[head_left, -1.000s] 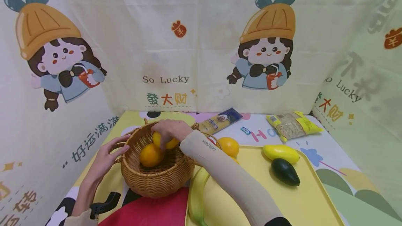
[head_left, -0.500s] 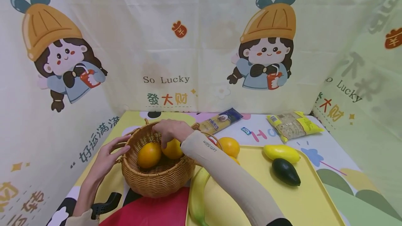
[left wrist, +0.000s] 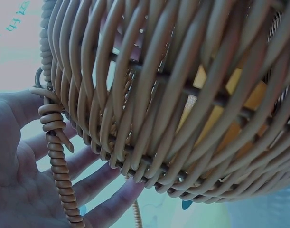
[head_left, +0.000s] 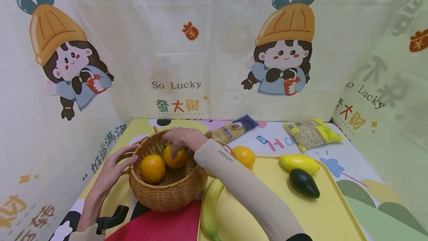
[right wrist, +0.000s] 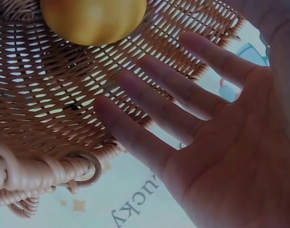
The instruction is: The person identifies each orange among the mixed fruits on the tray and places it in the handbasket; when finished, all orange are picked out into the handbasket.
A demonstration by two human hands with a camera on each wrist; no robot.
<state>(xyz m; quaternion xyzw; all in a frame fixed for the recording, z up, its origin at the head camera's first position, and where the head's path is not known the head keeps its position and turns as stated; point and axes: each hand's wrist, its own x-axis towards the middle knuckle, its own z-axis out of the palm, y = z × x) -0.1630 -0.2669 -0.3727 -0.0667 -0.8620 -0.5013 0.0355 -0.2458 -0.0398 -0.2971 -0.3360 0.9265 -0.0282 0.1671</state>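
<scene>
A brown wicker basket (head_left: 167, 196) stands at left centre in the head view. Two oranges lie in it, a left one (head_left: 152, 169) and a right one (head_left: 177, 159). My left hand (head_left: 113, 166) holds the basket's left side, thumb at the rim, fingers along the outer weave; in the left wrist view a coiled handle (left wrist: 61, 180) crosses the palm. Over the basket's back right, my right hand (head_left: 185, 138) reaches in, a digit overlapping the right orange. In the right wrist view its fingers (right wrist: 154, 109) are straight and apart from the visible orange (right wrist: 95, 21).
To the right lies a yellow tray (head_left: 267, 203) with a banana (head_left: 210, 207), a dark avocado (head_left: 304, 183) and a yellow fruit (head_left: 299, 163). Another orange (head_left: 243, 156) sits by the basket handle. Behind are a pasta packet (head_left: 235, 128) and a yellow bag (head_left: 312, 134).
Both oranges have shifted inside the basket; the left one has rolled further left. The right hand stays over the basket and the left hand keeps its hold.
</scene>
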